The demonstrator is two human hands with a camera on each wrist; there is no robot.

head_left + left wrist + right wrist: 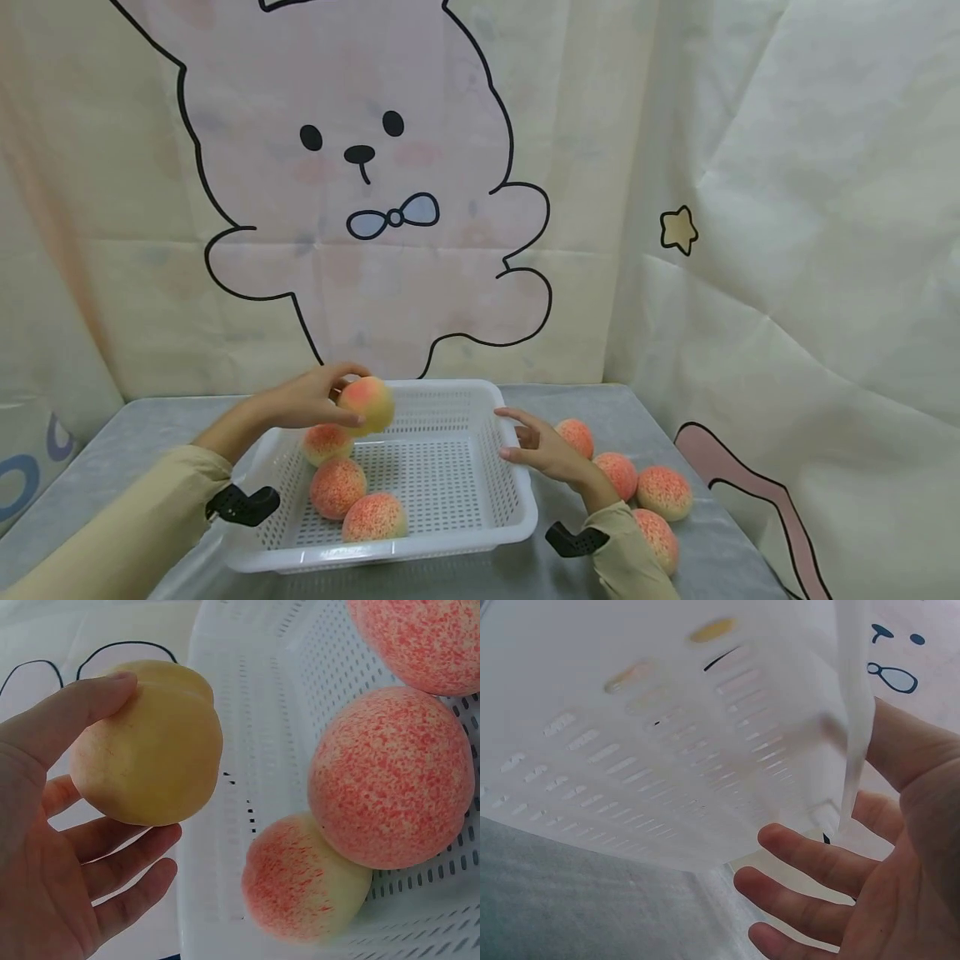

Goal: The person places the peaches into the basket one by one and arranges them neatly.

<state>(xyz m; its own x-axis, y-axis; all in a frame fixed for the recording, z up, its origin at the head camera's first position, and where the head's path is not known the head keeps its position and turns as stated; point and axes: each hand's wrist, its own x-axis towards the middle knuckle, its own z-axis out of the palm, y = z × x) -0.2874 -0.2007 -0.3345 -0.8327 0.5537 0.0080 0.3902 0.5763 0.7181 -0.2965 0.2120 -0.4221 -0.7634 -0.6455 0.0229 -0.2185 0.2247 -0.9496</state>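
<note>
Over the far left part of a white basket (450, 544), the left hand (315, 396) holds a yellow peach (367, 406) with some pink on its upper side. The left wrist view shows this grip well: the thumb presses on the top of the fruit, near its crease, and the fingers support it from the other side. Inside the basket, three red-speckled peaches (338, 488) lie close together along the left side, and the bottom to the right of them is perforated with small slots.

At the right side of the basket, the right hand (551, 450) has its grip on the rim. The thumb reaches over the edge, while three fingers are bent loosely outside, near the slotted wall, as the right wrist view shows.

To the right of this hand, four peaches (663, 492) lie on the grey counter (600, 404), near to one another; the right forearm partly covers some of them. Both arms have beige sleeves (135, 517), and a black device (243, 506) is seen at each wrist. Behind the counter hangs a pale curtain (585, 125) with a large pink bear drawing (420, 283) and, more to the right, a small yellow star (678, 231).
</note>
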